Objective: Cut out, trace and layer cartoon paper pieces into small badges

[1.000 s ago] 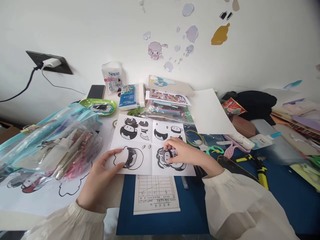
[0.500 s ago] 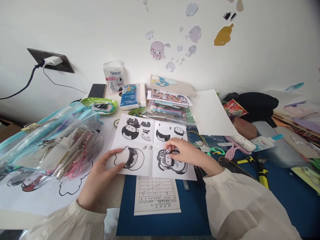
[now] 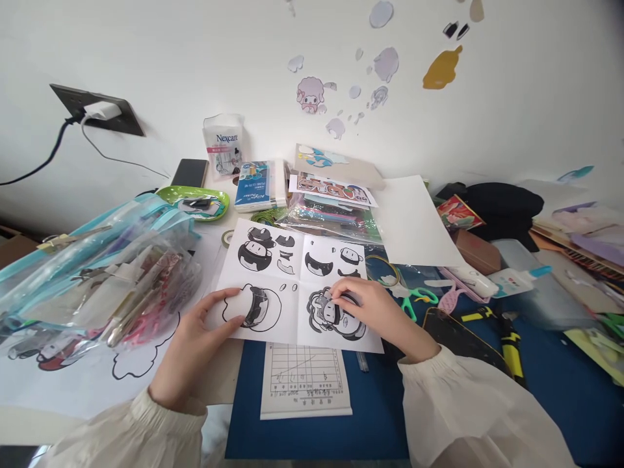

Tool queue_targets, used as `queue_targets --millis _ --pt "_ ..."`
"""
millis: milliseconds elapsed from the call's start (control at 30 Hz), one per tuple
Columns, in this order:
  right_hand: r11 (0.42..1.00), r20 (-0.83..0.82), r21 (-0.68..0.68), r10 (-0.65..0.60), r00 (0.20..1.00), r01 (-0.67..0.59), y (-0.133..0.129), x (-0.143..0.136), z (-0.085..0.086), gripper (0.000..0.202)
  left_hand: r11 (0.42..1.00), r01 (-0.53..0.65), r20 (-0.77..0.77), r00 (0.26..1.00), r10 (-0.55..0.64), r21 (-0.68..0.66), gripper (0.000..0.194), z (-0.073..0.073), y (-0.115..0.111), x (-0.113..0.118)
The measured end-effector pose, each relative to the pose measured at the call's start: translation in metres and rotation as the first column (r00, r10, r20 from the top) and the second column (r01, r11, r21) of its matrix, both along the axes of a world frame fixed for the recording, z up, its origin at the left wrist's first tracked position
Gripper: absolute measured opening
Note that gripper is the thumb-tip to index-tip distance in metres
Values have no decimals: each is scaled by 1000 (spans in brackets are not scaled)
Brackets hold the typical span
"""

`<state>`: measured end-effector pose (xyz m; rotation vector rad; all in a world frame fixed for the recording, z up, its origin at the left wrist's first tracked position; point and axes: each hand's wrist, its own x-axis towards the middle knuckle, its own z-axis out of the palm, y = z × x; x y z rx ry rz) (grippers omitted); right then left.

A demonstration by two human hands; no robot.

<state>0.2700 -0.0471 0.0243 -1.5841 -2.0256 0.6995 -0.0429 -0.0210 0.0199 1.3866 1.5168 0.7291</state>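
A creased white sheet with black-and-grey cartoon drawings [image 3: 298, 265] lies in front of me. My left hand [image 3: 207, 335] rests on its lower left part, thumb and index finger spread around a drawn figure with a dark band. My right hand [image 3: 368, 309] is over the lower right drawing, with thumb and fingertips pinched together close to the drawn head. Whether something small is between those fingertips I cannot make out. Below the sheet's edge, a notepad with a printed grid [image 3: 306, 390] lies on the blue mat [image 3: 375, 416].
Clear pouches of tools [image 3: 146, 273] are piled at left, near a green tray [image 3: 221, 207]. A blank white sheet [image 3: 414, 221] lies behind my right hand. Green-handled scissors [image 3: 414, 300], a glue bottle [image 3: 521, 279] and yellow-black pliers [image 3: 511, 344] are at right.
My right fingertips have shifted slightly and drawn together, showing more of the lower right drawing. My left hand and the sheet stay in place; the view has tilted a little.
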Motion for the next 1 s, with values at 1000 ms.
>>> queue_targets --millis 1000 --pt "911 82 410 22 996 -54 -43 -5 -18 20 637 612 -369 791 -488 469 24 14 -16 70"
